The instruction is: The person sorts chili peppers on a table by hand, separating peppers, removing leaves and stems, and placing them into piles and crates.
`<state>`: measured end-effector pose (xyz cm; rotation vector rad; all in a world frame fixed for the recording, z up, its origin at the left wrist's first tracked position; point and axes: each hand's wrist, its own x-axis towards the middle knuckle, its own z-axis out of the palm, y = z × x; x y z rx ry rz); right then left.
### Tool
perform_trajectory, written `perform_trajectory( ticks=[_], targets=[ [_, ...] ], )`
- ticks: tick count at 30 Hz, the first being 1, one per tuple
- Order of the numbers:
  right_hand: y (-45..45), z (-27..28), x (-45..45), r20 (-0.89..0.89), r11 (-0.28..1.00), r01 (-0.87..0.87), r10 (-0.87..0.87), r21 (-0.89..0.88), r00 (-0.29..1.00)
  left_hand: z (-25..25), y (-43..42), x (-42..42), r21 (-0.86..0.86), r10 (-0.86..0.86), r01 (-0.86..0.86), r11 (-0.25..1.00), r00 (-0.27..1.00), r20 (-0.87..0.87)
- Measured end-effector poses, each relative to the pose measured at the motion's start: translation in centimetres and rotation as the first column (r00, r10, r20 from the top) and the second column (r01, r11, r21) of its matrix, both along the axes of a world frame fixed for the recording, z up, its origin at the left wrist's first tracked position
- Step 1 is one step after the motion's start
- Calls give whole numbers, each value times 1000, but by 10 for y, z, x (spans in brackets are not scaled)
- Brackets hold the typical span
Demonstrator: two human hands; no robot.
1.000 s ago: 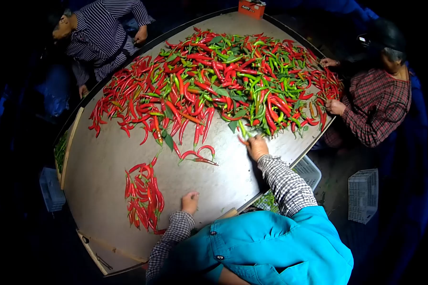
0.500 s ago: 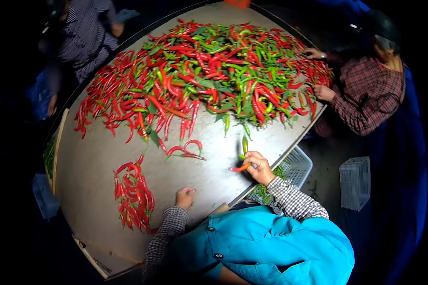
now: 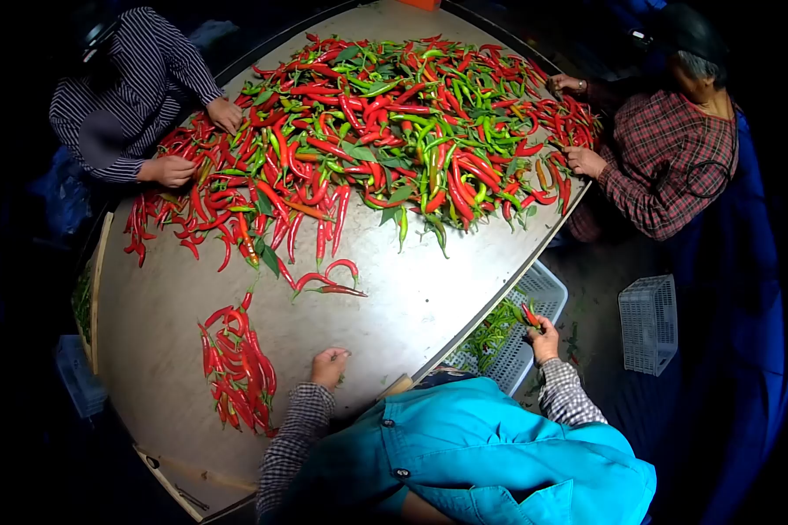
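Observation:
My right hand (image 3: 545, 339) is closed around a red chili pepper (image 3: 530, 314), past the table's right edge and above the rim of a light plastic crate (image 3: 552, 289). Green chili peppers (image 3: 492, 332) lie inside that crate. On the near part of the table rests my left hand (image 3: 330, 367), its fingers pinched together; what they hold, if anything, is too small to name. To its left is a small heap of red chili peppers (image 3: 241, 372). A few loose red chili peppers (image 3: 311, 280) lie between it and the large mixed pile (image 3: 385, 131).
Across the table (image 3: 411, 302), a person in a striped shirt (image 3: 140, 96) has both hands at the pile's left side. Another person in a plaid shirt (image 3: 674, 157) works at its right side. A second crate (image 3: 648, 324) stands on the floor at right.
My right hand has moved right, from over the table to above the crate. My left hand stays nearly in place. The person in stripes has leaned in, both hands now at the pile.

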<state>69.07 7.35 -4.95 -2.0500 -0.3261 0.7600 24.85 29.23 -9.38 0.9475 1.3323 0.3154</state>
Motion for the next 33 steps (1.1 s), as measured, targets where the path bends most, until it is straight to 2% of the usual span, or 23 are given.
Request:
perform_trajectory(
  ticks=[1, 3, 4, 6, 7, 9, 10, 11, 13, 16, 18, 19, 21, 22, 23, 24, 25, 27, 28, 29, 30, 32, 33],
  targets=[
    [-1, -13, 4, 77, 994, -26, 34, -105, 996, 5, -2, 0, 5, 2, -2, 1000, 1000, -5],
    [7, -16, 19, 446, 967, 3, 114, -254, 888, 14, -1, 3, -149, 148, -144, 978, 989, 21],
    [37, 22, 9, 654, 979, -101, 193, -176, 731, 18, 0, 1, -143, 162, -158, 977, 987, 19],
    [102, 64, -13, 738, 938, -346, 227, 10, 636, 25, -3, -1, -220, 216, -193, 956, 972, 88],
    [129, 67, -25, 528, 924, -383, 329, -7, 783, 28, -3, -1, -220, 216, -193, 956, 973, 87],
    [189, 49, -50, 533, 825, -561, 448, 62, 718, 32, 2, 4, -212, 172, -161, 964, 984, 34],
    [216, 41, -62, 690, 791, -612, 455, -23, 562, 29, 3, 5, -204, 179, -168, 964, 983, 36],
    [241, 46, -76, 732, 794, -581, 502, -179, 460, 24, 1, 3, -192, 176, -164, 968, 983, 47],
    [276, 40, -90, 677, 822, -444, 555, -356, 484, 20, -1, 1, -181, 175, -163, 970, 983, 52],
    [292, 21, -91, 661, 819, -418, 567, -392, 491, 18, -4, -1, -168, 178, -168, 971, 983, 47],
    [283, 11, -90, 466, 667, -556, 744, -496, 479, 16, -4, -2, -129, 141, -131, 983, 988, 67],
    [275, -1, -88, 488, 658, -603, 748, -452, 450, 19, -1, 0, -134, 151, -141, 981, 986, 73],
    [259, -10, -84, 484, 675, -707, 701, -212, 524, 22, -3, 1, -142, 157, -149, 979, 987, 43],
    [254, -8, -88, 477, 666, -714, 710, -215, 518, 21, -5, 0, -150, 167, -160, 976, 985, 39],
    [248, -5, -90, -5, 770, -632, 635, 90, 773, 19, -4, -1, -156, 158, -150, 976, 987, 38],
    [246, 7, -94, -527, 881, -380, 472, 280, 707, 15, -3, -2, -158, 147, -139, 978, 988, 37],
    [243, 19, -99, -532, 880, -382, 475, 282, 701, 3, -3, -2, -158, 151, -145, 977, 988, 30],
    [236, 42, -107, -663, 876, -298, 483, 380, 572, -17, -7, 7, 291, 43, -17, 956, 996, -82],
    [233, 48, -113, -698, 891, -249, 452, 379, 555, -5, -1, 19, 291, 37, -11, 957, 996, -81],
    [228, 53, -115, -705, 893, -249, 449, 375, 549, 10, 8, 34, 256, 30, -31, 966, 1000, 10],
    [224, 57, -117, -754, 888, -220, 458, 403, 470, 28, 16, 49, 218, 28, -50, 975, 995, 101],
    [217, 55, -122, -812, 870, -186, 493, 457, 312, 89, 33, 76, -158, 105, -42, 987, 906, 411],
    [214, 65, -129, -835, 872, -157, 490, 464, 252, 101, 38, 88, -182, 93, -1, 983, 863, 496]
  ],
)
